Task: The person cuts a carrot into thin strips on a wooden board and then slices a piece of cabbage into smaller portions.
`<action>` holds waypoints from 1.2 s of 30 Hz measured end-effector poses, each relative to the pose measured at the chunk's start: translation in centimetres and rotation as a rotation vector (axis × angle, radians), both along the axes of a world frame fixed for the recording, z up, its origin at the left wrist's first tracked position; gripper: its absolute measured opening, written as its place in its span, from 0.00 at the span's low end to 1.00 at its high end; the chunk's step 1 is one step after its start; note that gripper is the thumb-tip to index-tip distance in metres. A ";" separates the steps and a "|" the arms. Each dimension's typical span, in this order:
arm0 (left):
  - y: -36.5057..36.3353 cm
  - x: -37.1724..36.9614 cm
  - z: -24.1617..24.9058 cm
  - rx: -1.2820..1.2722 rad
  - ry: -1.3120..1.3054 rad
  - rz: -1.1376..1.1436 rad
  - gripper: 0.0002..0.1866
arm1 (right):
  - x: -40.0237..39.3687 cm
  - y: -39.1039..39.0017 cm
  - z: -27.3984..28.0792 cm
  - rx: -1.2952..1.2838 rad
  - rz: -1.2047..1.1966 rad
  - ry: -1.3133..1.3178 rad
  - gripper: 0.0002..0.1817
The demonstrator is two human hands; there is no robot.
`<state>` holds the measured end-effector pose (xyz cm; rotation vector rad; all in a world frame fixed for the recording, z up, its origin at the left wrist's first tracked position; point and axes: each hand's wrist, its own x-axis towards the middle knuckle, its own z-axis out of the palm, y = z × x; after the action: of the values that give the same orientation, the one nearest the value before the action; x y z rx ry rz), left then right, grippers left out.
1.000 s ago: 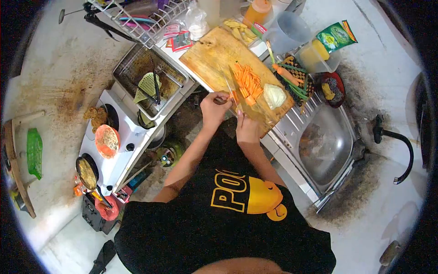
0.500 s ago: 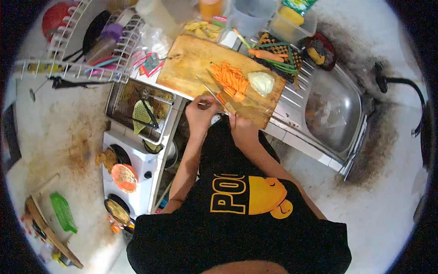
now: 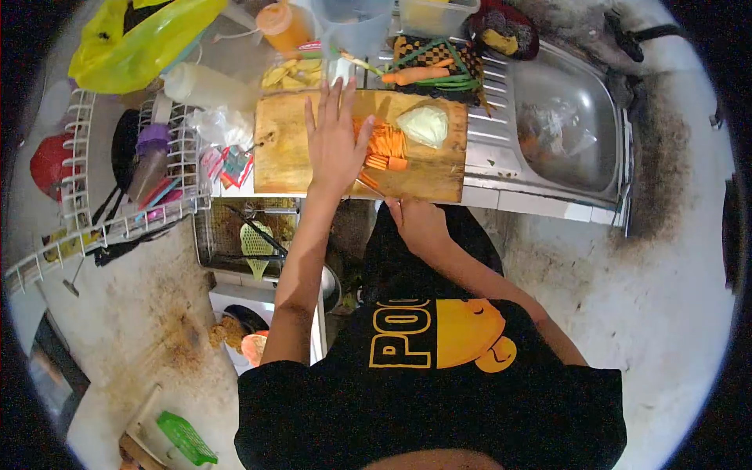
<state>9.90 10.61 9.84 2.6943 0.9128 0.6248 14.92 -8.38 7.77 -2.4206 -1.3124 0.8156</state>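
Note:
My left hand point(image 3: 337, 145) stretches over the wooden cutting board point(image 3: 282, 168), its fingers spread and pointing to the board's far side. It holds nothing I can see, and it partly covers a pile of cut carrot strips point(image 3: 385, 142). At the near edge of the board my right hand point(image 3: 423, 225) is closed round a knife point(image 3: 371, 186). Only part of the blade shows, low on the board beside the carrot. A pale wedge of cabbage point(image 3: 424, 126) lies right of the strips. Beyond the board are a whole carrot point(image 3: 410, 76) and yellowish slices point(image 3: 292, 74).
A steel sink point(image 3: 565, 125) is at the right. An orange bottle point(image 3: 280, 27) and a clear container point(image 3: 354, 27) stand behind the board. On the left are a white wire rack point(image 3: 168, 205), a yellow bag point(image 3: 149, 47) and a fryer basin holding a green slotted spoon point(image 3: 257, 243).
My left hand has moved from the near edge out across the board and its fingers have spread. My right hand stays by the near edge with the knife. The view has turned and shifted.

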 end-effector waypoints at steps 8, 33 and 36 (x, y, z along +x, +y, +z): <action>0.7 0.1 -2.1 -0.058 -0.060 -0.076 0.31 | -1.1 0.0 -1.2 0.092 -0.069 -0.042 0.26; 1.6 -1.5 -0.4 -0.077 -0.374 -0.078 0.26 | -1.9 0.5 1.5 0.218 -0.039 -0.117 0.33; 1.7 -1.4 -0.9 -0.091 -0.344 -0.084 0.29 | -2.0 0.5 1.1 0.243 -0.047 -0.156 0.34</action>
<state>8.51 12.34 8.91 2.4245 0.7150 0.9644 12.95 -7.89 8.86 -2.3483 -1.3177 0.4328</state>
